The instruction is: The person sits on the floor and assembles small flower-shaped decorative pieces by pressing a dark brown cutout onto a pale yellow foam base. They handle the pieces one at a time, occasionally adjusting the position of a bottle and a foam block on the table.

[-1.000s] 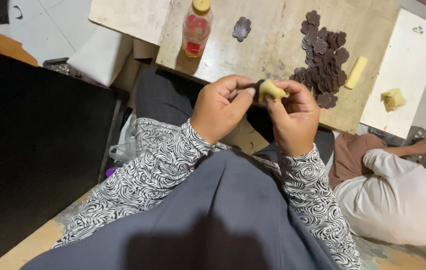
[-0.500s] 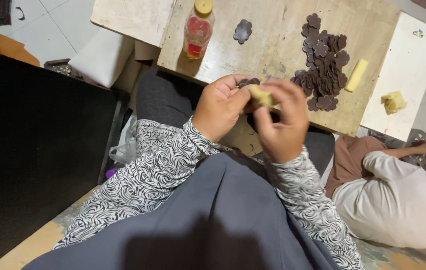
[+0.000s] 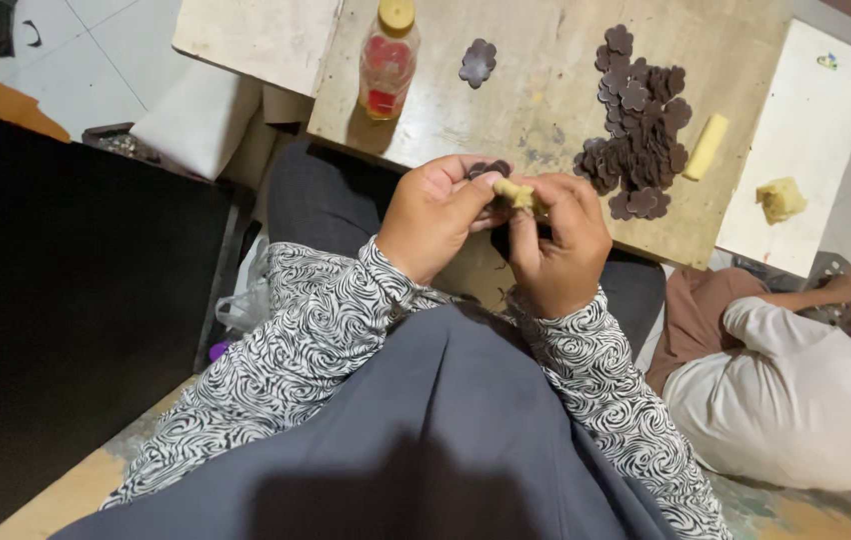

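Both hands, left hand (image 3: 436, 215) and right hand (image 3: 558, 245), pinching a small yellow lump (image 3: 516, 193) tight between fingertips, held close above the wooden board (image 3: 546, 90) for shaping, dark flower pieces (image 3: 638, 110) piled within reach.

A single head-worn view looks steeply down from the person's own head, over the lap and patterned sleeves, facing forward to the wooden tabletop (image 3: 546, 100) at the far edge of the scene. It sits close: the left hand (image 3: 436, 215) and right hand (image 3: 558, 245) fill the middle. Floor shows at far left, another person's white sleeve (image 3: 796, 380) at near right.
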Available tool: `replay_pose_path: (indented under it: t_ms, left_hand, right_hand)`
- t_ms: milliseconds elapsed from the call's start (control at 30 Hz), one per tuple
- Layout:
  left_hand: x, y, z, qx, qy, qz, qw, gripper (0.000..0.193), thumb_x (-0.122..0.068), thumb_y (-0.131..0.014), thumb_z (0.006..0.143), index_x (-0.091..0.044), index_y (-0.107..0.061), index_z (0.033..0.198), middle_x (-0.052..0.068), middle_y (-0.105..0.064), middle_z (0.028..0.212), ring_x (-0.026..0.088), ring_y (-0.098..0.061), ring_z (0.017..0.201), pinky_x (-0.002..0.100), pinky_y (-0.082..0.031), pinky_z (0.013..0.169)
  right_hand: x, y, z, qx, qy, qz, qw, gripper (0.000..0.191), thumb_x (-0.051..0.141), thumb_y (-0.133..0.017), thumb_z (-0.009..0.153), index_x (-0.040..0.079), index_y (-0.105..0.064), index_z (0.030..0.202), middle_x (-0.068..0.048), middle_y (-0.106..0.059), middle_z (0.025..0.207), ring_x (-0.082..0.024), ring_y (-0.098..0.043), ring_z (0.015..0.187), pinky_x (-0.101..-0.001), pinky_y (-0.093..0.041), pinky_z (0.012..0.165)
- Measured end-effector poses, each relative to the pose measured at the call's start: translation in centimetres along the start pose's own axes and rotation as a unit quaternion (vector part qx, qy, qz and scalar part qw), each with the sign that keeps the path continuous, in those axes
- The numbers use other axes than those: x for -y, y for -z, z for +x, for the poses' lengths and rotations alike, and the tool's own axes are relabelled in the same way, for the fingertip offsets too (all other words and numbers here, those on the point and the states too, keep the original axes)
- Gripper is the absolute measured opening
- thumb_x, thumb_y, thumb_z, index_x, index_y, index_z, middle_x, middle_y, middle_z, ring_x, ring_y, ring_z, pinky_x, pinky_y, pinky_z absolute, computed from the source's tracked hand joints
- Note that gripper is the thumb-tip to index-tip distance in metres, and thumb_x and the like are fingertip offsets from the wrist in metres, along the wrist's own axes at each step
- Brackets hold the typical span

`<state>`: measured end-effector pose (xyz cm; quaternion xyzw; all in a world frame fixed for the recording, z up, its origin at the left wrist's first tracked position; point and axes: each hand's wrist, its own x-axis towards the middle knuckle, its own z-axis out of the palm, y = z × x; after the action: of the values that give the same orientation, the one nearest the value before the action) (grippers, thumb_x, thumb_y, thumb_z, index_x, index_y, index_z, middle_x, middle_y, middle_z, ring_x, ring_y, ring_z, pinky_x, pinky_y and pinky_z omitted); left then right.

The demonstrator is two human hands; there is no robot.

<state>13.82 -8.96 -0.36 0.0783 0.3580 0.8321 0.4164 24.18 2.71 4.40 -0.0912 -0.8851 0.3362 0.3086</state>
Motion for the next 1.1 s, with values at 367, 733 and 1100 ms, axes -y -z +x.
replay_pose_path:
  t_ms: [367,733,1100]
  left_hand:
    - [-0.3,-0.3,-0.3,-0.017,0.000,0.024,1.000,0.023,-0.010,-0.059,0.105,0.006,-0.064,0.122,0.010,-0.073,0.109,0.014,-0.072,0.095,0.024,-0.061,0.082]
    - [-0.7,0.6,0.1,0.030,-0.054,0.163,0.985,0.027,-0.003,-0.063,0.101,0.007,-0.058,0.126,0.015,-0.072,0.121,0.011,-0.068,0.099,0.025,-0.058,0.085]
    - [0.6,1.4,0.5,0.018,-0.055,0.159,0.986,0.021,-0.007,-0.064,0.105,0.008,-0.065,0.119,0.010,-0.072,0.104,0.011,-0.067,0.087,0.025,-0.055,0.077]
  right_hand:
    - [-1.0,0.1,0.2,-0.018,0.009,0.004,1.000,0.020,-0.007,-0.069,0.095,-0.004,-0.069,0.114,-0.013,-0.068,0.110,-0.022,-0.067,0.099,-0.0321,-0.055,0.088]
    - [-3.4,0.9,-0.4,-0.013,-0.180,0.330,0.926,0.024,0.004,-0.067,0.108,-0.002,-0.060,0.130,-0.004,-0.067,0.120,-0.010,-0.063,0.110,-0.0263,-0.052,0.100]
    - [-1.9,-0.7,-0.8,0.029,-0.155,0.341,0.927,0.029,-0.002,-0.064,0.104,-0.002,-0.059,0.132,-0.006,-0.065,0.128,-0.012,-0.063,0.117,-0.0268,-0.052,0.105]
